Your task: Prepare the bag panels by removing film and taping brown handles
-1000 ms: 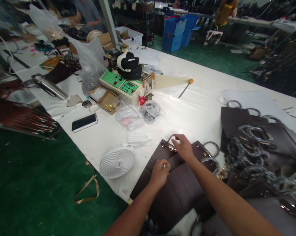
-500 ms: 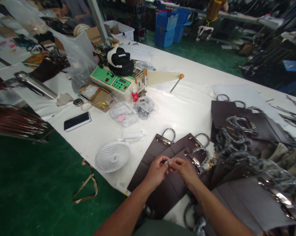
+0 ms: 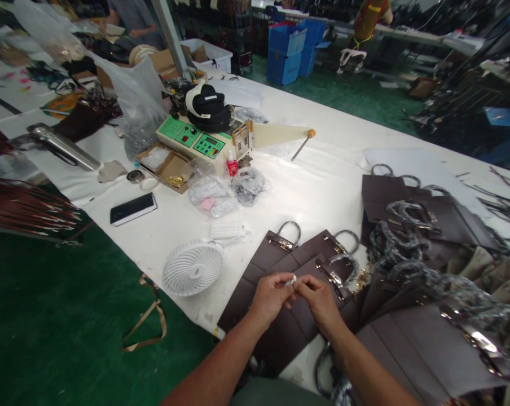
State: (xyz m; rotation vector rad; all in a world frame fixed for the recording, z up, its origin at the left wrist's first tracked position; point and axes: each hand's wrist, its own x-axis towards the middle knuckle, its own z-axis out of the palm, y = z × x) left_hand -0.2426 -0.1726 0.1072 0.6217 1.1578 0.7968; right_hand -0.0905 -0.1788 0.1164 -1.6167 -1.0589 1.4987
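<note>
My left hand (image 3: 269, 294) and my right hand (image 3: 319, 295) meet above a dark brown flat bag (image 3: 276, 316) at the near edge of the white table (image 3: 322, 180). Between their fingertips they pinch a small white piece (image 3: 293, 279). The bag lies flat with a wrapped ring handle (image 3: 289, 227) and a gold clasp (image 3: 281, 242) at its far end. Two similar bags (image 3: 331, 265) overlap it on the right.
A white desk fan (image 3: 193, 266) lies left of the bags. Behind it are a black phone (image 3: 133, 208), plastic bags of parts (image 3: 225, 192) and a cream machine with green panels (image 3: 204, 141). More brown bags with wrapped handles (image 3: 416, 225) pile up at right. Another person (image 3: 132, 20) sits far back left.
My right hand left the bag's clasp and came back to meet my left hand; both now pinch the small white piece. The view shifted slightly.
</note>
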